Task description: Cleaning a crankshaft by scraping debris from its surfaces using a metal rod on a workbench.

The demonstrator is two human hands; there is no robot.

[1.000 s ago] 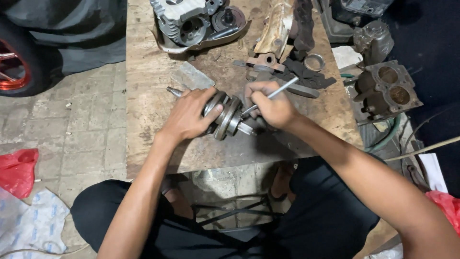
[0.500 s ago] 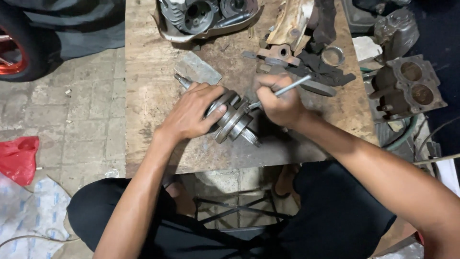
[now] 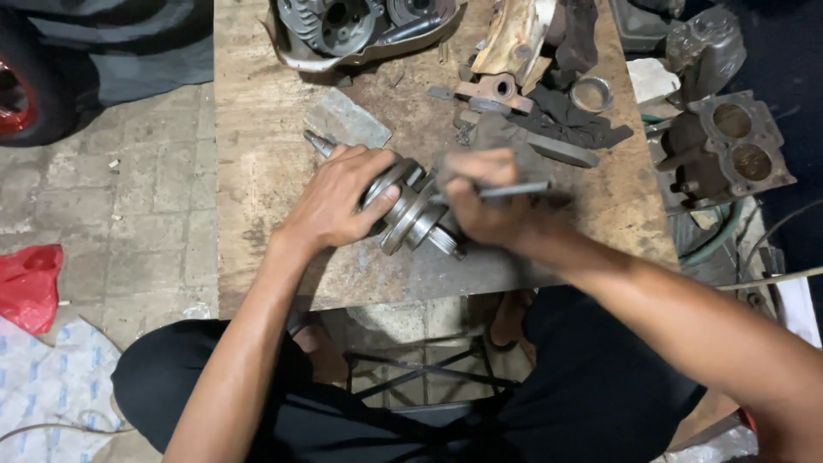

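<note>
Lying slantwise under both hands, grey steel crankshaft (image 3: 410,216), ridged discs.

Head view, steeply down, close on workbench (image 3: 257,171)

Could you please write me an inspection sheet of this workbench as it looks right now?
Surface: worn, stained wooden table, with a grey stone block on it.
Job's things: metal crankshaft lying on the table; thin metal rod.
Clutter: engine casing at the far edge, metal ring, dark rags, small rusty parts.
Grips: left hand presses on the crankshaft; right hand, blurred, is closed on the rod.
Cables: green hose and thin wires at the right.
Surroundings: two-bore cylinder block at the right, red bag on the paved floor, wheel at the left.
</note>
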